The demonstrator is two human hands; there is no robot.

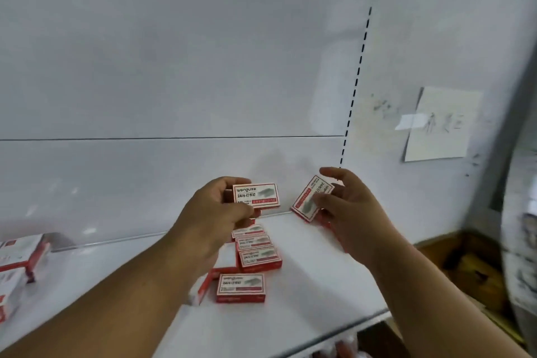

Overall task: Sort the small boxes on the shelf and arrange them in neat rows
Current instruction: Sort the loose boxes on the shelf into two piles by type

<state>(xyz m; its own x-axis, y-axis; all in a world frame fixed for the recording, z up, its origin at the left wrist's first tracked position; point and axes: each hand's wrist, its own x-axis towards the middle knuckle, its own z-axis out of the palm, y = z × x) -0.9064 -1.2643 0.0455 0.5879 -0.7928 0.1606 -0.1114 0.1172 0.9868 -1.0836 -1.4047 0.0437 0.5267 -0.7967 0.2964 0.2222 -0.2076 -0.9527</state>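
The left hand (213, 209) pinches one small box (256, 195) between thumb and fingers at its left end, holding it level with the label facing up, just above the middle of the frame's lower half. The right hand (345, 206) grips a second box (312, 197), tilted steeply on its corner, fingers wrapped along its right edge and thumb above; more red shows under that hand, possibly further boxes, but I cannot tell.

Below the left hand a short column of boxes (255, 250) runs down the white shelf (319, 270), each slightly skewed against the next. One more box (240, 288) lies apart at the bottom of the column, and another (203, 285) leans on its edge just to its left. At the lower left edge of the frame sit larger red and white packs (20, 253). A paper note (441, 125) is taped to the wall at the right.

The column is loose, so setting the held box down at its top end could nudge the ones beneath and fan the row out further. The tilted box in the right hand is held mostly by one edge and might slip or land crooked. The left forearm passes close over the leaning box and could knock it flat or push it toward the shelf's front lip
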